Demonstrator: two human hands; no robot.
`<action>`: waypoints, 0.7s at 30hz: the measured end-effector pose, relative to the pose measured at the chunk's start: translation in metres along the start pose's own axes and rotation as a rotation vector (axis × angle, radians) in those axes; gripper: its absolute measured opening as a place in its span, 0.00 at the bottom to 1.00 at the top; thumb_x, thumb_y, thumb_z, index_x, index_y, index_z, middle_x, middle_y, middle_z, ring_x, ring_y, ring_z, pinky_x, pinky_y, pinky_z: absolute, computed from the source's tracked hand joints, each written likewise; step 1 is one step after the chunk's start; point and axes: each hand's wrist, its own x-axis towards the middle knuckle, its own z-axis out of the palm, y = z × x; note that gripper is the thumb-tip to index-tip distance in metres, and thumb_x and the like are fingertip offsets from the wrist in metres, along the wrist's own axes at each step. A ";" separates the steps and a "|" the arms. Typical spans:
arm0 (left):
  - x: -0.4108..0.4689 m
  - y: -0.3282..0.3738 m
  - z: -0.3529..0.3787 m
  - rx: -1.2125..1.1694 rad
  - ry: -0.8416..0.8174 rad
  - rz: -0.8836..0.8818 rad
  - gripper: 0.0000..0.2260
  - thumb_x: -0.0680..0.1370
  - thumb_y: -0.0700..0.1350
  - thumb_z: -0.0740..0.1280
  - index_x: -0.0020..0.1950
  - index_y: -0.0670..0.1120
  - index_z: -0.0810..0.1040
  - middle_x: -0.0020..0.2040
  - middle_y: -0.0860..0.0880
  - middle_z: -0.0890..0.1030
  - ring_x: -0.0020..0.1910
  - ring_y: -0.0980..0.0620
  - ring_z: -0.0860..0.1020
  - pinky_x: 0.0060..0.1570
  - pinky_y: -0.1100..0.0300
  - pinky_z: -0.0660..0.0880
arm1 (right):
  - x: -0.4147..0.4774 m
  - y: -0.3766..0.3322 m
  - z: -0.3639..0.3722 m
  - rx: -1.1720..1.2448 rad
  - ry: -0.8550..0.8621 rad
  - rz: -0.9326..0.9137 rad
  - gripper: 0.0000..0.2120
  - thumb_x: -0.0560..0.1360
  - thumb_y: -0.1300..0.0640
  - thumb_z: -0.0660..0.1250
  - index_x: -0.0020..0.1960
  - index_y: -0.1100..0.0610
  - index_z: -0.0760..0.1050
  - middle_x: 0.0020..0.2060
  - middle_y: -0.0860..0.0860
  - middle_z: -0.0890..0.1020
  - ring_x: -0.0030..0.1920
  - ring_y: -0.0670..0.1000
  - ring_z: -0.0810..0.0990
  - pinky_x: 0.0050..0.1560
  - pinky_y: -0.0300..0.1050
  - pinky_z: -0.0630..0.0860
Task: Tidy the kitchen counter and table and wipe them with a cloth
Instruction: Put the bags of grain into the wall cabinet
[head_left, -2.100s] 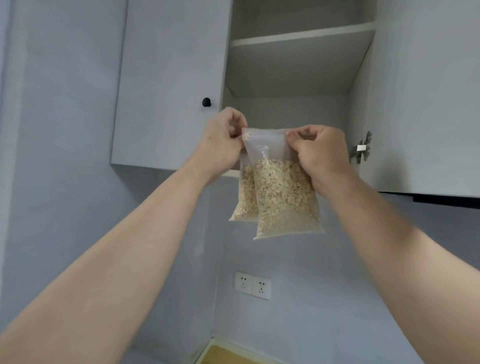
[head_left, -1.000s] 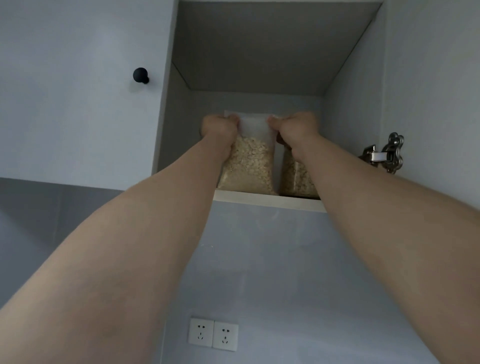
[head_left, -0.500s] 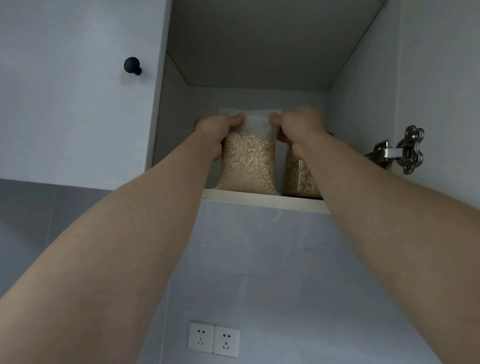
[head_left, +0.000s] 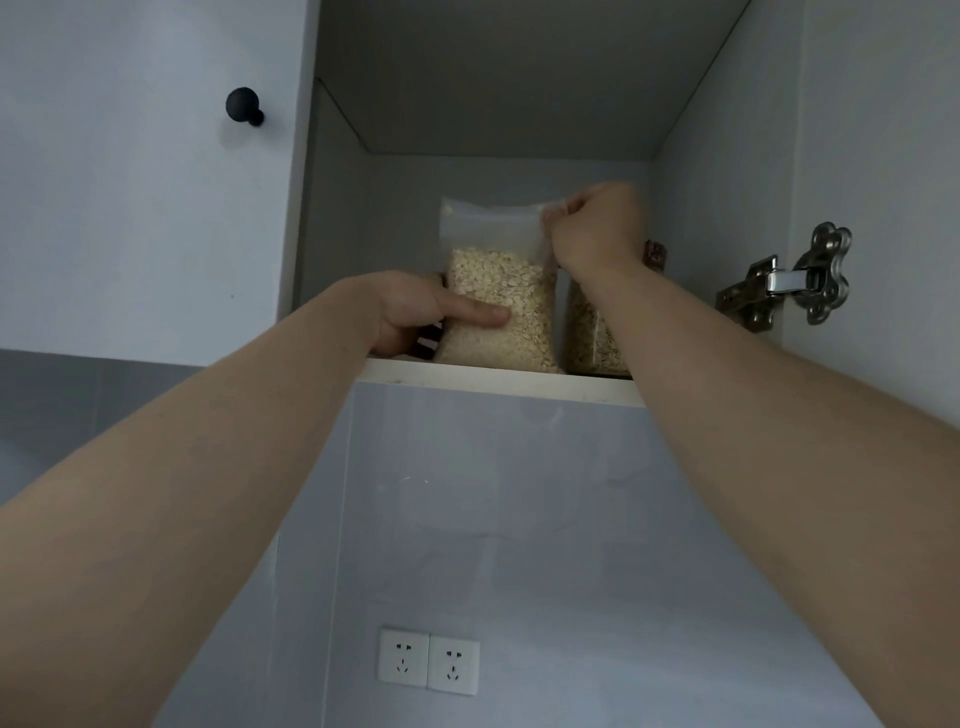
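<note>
Two clear bags of oats stand upright on the bottom shelf (head_left: 498, 383) of an open wall cupboard. The left bag of oats (head_left: 501, 312) is in full view. The right bag of oats (head_left: 589, 338) is partly hidden behind my right forearm. My left hand (head_left: 415, 314) holds the left bag low on its left side, thumb across the front and fingers behind it. My right hand (head_left: 597, 228) pinches the top right corner of the left bag with curled fingers.
The closed cupboard door on the left carries a black knob (head_left: 243, 106). A metal hinge (head_left: 789, 280) sticks out at the right, on the open door. A dark packet (head_left: 655, 254) shows behind my right wrist. A double wall socket (head_left: 428, 661) sits on the wall below.
My left hand has dropped from the bag's top left corner to its lower left side. My right hand stays at the top right corner. Both bags have gone from the air onto the shelf.
</note>
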 end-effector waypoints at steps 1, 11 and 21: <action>0.003 0.001 0.003 0.034 0.042 -0.011 0.33 0.58 0.53 0.81 0.61 0.49 0.80 0.56 0.48 0.85 0.56 0.47 0.82 0.58 0.48 0.78 | 0.000 0.001 0.000 -0.028 0.000 -0.006 0.11 0.76 0.57 0.70 0.35 0.54 0.76 0.36 0.51 0.81 0.41 0.51 0.82 0.36 0.41 0.73; 0.024 0.017 0.045 0.293 0.544 -0.157 0.60 0.50 0.61 0.83 0.74 0.41 0.60 0.65 0.46 0.73 0.62 0.44 0.74 0.58 0.50 0.75 | -0.018 0.008 -0.022 -0.095 -0.035 -0.054 0.09 0.73 0.61 0.67 0.53 0.55 0.80 0.48 0.50 0.83 0.49 0.49 0.81 0.44 0.39 0.73; 0.016 0.034 0.085 0.822 0.688 -0.168 0.43 0.75 0.61 0.69 0.76 0.35 0.53 0.72 0.39 0.63 0.72 0.40 0.64 0.62 0.46 0.75 | -0.041 0.024 -0.052 -0.395 -0.007 0.060 0.28 0.72 0.52 0.71 0.71 0.48 0.69 0.69 0.57 0.67 0.69 0.60 0.65 0.68 0.56 0.69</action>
